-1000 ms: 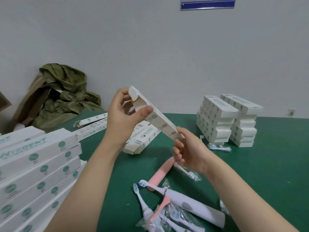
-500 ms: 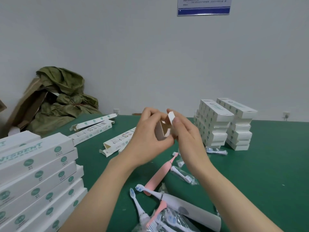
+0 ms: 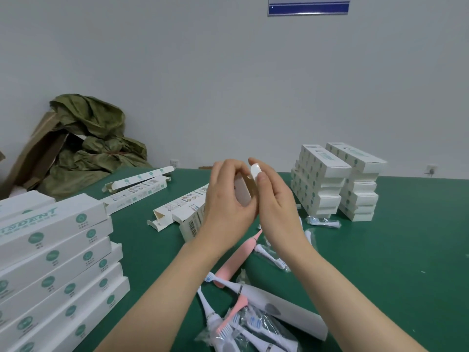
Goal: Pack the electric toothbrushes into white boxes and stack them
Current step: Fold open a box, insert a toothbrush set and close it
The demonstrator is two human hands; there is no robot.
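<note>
In the head view, both hands were raised over the green desk (image 3: 406,250), close together, with a white box (image 3: 242,193) between them, seen end-on. The left hand (image 3: 227,201) had its grip curled round the side of the box, fingers bent over the top. The right hand (image 3: 278,209) pinched the end flap (image 3: 255,170) of the box between thumb and forefinger, the other fingers lying loose. The box was in the air, clear of the desk.

Below the hands lay a pink toothbrush (image 3: 234,259). Nearer the person lay a white toothbrush (image 3: 281,309), its head by the pink one's near end, beside a heap of bagged brush heads (image 3: 253,329). One more bagged brush head (image 3: 322,222) lay at the foot of the two stacks of closed boxes (image 3: 322,179) on the right. On the left stood a pile of long boxes (image 3: 58,252). Boxes with open flaps (image 3: 137,193) lay scattered across the far middle of the desk. At the far left, against the wall, sat a crumpled olive cloth (image 3: 99,138) over brown cardboard (image 3: 35,153). A blue-edged notice (image 3: 308,7) hung high on the wall.
</note>
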